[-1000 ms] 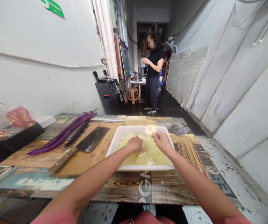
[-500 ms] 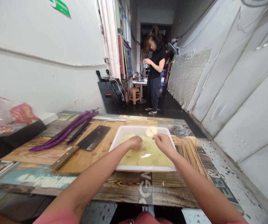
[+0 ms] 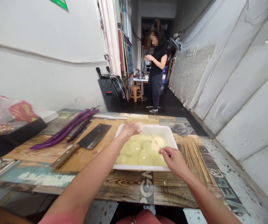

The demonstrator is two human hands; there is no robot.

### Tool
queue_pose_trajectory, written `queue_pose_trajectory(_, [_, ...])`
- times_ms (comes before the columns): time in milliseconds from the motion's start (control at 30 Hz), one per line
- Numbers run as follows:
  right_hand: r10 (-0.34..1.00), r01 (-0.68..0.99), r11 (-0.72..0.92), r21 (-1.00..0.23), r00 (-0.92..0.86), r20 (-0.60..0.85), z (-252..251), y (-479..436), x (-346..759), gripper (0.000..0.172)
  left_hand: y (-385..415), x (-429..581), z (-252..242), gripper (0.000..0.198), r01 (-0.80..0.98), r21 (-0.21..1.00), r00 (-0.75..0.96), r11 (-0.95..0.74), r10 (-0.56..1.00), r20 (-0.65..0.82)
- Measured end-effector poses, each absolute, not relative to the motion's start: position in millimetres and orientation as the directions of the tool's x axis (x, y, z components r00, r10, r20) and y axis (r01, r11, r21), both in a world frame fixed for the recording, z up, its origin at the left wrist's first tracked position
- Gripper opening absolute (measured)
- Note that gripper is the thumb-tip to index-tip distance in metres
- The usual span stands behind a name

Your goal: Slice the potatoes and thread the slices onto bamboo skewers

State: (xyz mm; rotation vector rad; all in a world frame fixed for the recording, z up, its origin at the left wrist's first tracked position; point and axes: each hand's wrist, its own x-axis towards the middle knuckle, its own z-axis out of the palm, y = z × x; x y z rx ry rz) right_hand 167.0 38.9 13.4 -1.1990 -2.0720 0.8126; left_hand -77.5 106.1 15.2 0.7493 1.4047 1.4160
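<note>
My right hand (image 3: 173, 158) is closed on the near end of a thin bamboo skewer (image 3: 148, 132), which runs through one round, pale potato slice (image 3: 157, 143). The skewer slants up and away to the left over a white plastic tub (image 3: 142, 167). Above the tub's far left part, my left hand (image 3: 128, 130) pinches another potato slice (image 3: 138, 127), close to the skewer's far end; whether they touch I cannot tell. Several more potato slices (image 3: 134, 148) lie in yellowish water in the tub.
Left of the tub, a cleaver (image 3: 96, 135) rests on a wooden cutting board (image 3: 87, 163). Beyond lie purple eggplants (image 3: 64, 132). Loose bamboo skewers (image 3: 193, 155) and a crumpled grey plastic bag (image 3: 182, 129) are on the right. A person (image 3: 156, 67) stands in the passage behind the table.
My left hand has come up out of the water with a potato slice and moved left and away from me. My right hand has shifted slightly right and nearer with the skewer.
</note>
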Motion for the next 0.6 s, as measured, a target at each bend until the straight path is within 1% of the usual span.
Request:
queue_pose_trajectory(100, [0.905, 0.452, 0.28, -0.847, -0.419, 0.076, 11.8, 41.1, 166.7, 0.029, 108.0, -79.9, 14.4, 0.026, -0.244, 0.965, -0.392, 0.096, 0.901, -0.189])
queue_pose_trajectory(167, [0.9, 0.432, 0.23, -0.872, -0.434, 0.023, 12.5, 43.0, 165.2, 0.029, 109.2, -81.7, 14.1, 0.025, -0.269, 0.96, -0.451, 0.076, 0.871, -0.195])
queue_pose_trajectory(267, [0.898, 0.423, 0.215, -0.881, -0.439, 0.008, 13.1, 44.5, 164.0, 0.028, 110.7, -83.3, 14.3, 0.024, -0.284, 0.956, -0.526, 0.079, 0.82, -0.224])
queue_pose_trajectory(333, [0.902, 0.418, 0.21, -0.884, -0.432, 0.01, 12.9, 44.8, 163.9, 0.028, 111.2, -83.4, 14.6, 0.023, -0.28, 0.957, -0.542, 0.082, 0.809, -0.228])
queue_pose_trajectory(600, [0.903, 0.431, 0.19, -0.882, -0.429, -0.016, 15.4, 43.7, 163.3, 0.028, 110.8, -80.0, 13.6, 0.023, -0.282, 0.958, -0.488, 0.051, 0.852, -0.189])
